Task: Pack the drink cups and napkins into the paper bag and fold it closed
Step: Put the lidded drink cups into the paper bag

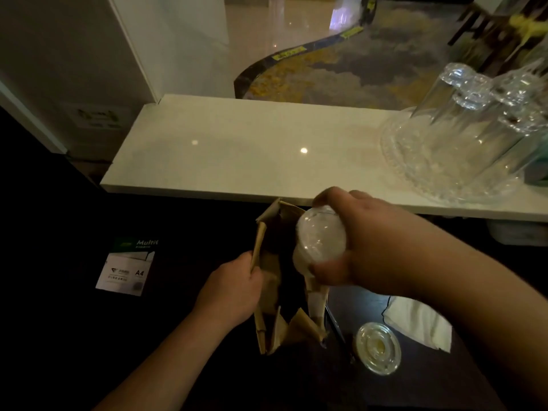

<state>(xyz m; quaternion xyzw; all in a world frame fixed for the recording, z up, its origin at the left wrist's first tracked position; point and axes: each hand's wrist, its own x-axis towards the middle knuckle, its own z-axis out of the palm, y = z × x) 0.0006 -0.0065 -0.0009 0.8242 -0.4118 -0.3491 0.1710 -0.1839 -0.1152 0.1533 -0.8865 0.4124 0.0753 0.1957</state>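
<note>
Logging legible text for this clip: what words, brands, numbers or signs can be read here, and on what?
"Multi", cut off at the edge: green top band of the paper ream pack on the dark surface left of the paper bag.
"A4": white lower part of the same pack.
Smaller print and logo on the pack: too blurred to read.
Yellow strips along the floor's curved edge: unreadable.

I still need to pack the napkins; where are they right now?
In the head view, the napkins lie on the dark table at lower right, just behind the lidded cup and right of the paper bag, under the right forearm.
</note>
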